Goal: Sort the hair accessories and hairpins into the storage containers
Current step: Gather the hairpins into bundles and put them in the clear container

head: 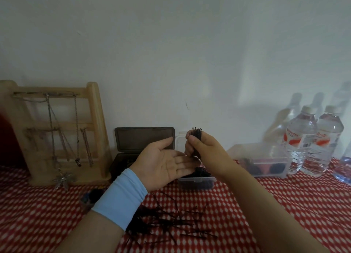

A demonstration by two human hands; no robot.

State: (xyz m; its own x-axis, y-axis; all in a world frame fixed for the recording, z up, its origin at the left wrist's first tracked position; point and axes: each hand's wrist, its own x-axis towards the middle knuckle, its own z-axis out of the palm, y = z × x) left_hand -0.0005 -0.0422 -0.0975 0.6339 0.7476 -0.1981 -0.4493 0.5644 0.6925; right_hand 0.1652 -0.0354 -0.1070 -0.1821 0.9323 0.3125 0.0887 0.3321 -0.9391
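Loose hairpins [171, 221] nearest; right hand [206, 148] grips hairpin bundle [197, 133]; bottle labels [296, 141] blurred.

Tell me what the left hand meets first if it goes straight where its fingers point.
Probably the right hand, gripping a hairpin bundle; the left hand looks close to it, though depth is unclear.

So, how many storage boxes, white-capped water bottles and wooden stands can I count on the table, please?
Storage boxes: 3 (dark box, small clear box, large clear box)
White-capped water bottles: 2 (left bottle, right bottle)
Wooden stand: 1
Total: 6
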